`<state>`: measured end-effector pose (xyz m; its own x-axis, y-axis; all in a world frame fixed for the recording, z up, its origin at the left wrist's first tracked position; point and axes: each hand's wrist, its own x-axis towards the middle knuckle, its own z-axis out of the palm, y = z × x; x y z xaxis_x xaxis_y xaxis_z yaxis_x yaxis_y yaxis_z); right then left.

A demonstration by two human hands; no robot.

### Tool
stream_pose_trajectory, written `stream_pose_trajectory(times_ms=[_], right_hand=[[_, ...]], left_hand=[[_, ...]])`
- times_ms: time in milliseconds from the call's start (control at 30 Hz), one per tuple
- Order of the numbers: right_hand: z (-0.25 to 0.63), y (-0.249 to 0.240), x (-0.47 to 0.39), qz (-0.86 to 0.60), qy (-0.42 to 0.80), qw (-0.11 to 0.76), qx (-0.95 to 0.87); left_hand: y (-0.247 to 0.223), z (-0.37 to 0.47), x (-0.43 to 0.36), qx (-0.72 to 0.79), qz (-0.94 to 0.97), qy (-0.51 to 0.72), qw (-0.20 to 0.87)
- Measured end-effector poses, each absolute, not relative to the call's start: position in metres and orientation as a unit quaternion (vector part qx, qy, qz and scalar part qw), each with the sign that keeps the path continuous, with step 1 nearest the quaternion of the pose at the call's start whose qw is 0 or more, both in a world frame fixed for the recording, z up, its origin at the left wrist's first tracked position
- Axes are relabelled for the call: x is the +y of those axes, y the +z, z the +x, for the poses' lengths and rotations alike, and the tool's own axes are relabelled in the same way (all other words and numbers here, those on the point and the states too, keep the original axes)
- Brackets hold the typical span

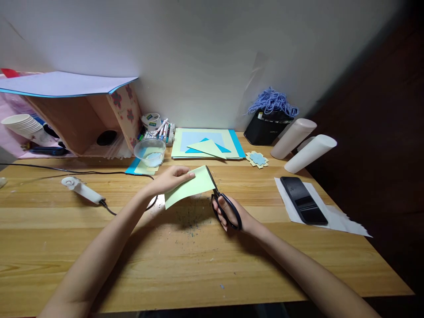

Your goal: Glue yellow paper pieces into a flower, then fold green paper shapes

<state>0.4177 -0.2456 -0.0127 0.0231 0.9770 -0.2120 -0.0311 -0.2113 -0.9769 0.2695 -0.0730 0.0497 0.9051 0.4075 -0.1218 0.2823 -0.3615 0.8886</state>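
My left hand (172, 178) pinches a pale green sheet of paper (190, 187) by its upper left part, thumb on top, and holds it above the table. Black-handled scissors (236, 216) are gripped in my right hand (228, 211), with fingers through the loops. Their blades lie along the paper's right edge, pointing away from me. How far the blades are apart I cannot tell. Beneath the paper, small scraps and specks are scattered on the wooden table (185, 265).
Behind my hands lies a stack of coloured sheets (179, 141), with a paper flower (257, 159) beside it. A glue gun (82, 190) with a cord lies left, near a clear bowl (150, 152). On the right are a phone (303, 201), white bottles (311, 153) and a black yarn holder (266, 128).
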Motion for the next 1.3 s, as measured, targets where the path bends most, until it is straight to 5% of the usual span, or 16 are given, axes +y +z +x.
stream_pose_trajectory(times_ms=[600, 833, 1133, 1300], right_hand=[[0.414, -0.017, -0.243, -0.570, 0.528, 0.524, -0.348], [0.419, -0.013, -0.230, -0.516, 0.526, 0.611, -0.291], [0.433, -0.012, -0.230, -0.551, 0.427, 0.647, -0.308], [0.443, -0.008, -0.228, -0.572, 0.399, 0.656, -0.288]], left_hand=[[0.046, 0.271, -0.073, 0.227, 0.806, 0.065, 0.542], [0.030, 0.286, -0.094, 0.320, 0.795, 0.205, 0.473], [0.024, 0.291, -0.103, 0.286, 0.715, 0.098, 0.631], [0.025, 0.288, -0.098, 0.308, 0.703, 0.092, 0.634]])
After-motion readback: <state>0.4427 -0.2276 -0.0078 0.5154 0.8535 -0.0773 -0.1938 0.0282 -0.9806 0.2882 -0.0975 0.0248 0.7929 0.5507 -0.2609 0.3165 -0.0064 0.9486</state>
